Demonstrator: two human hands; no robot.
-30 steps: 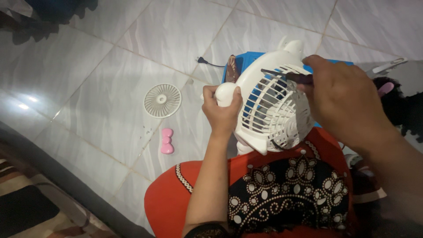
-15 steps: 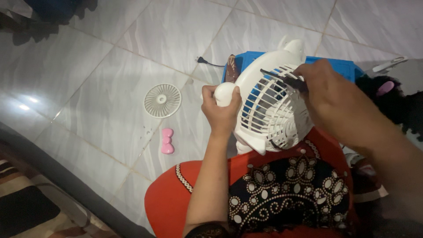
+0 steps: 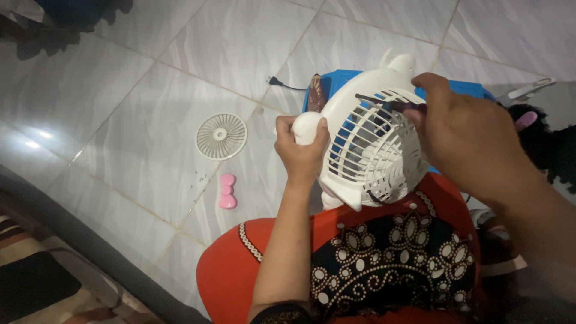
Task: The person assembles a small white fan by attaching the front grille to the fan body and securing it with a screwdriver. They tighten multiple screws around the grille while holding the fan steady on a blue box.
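Midway, by the look of it: the round grille (image 3: 221, 136) and pink bow (image 3: 227, 191) already lie apart on the tiled floor (image 3: 120, 102), while the white fan housing (image 3: 367, 144) is yet unopened. Left hand (image 3: 303, 150) grips its rounded base knob tight; right hand (image 3: 465, 138) pinches a dark screwdriver (image 3: 384, 104) (tip poked into the cage bars). Housing sits above the red-clad lap (image 3: 240, 270), over a blue box (image 3: 462, 89), cage face tilted up, long axis running lap-to-ears, away from the person.

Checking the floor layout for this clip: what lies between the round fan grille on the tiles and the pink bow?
In the head view, nothing: only bare pale tile with a few dark specks separates the round fan grille from the pink bow lying nearer the person.
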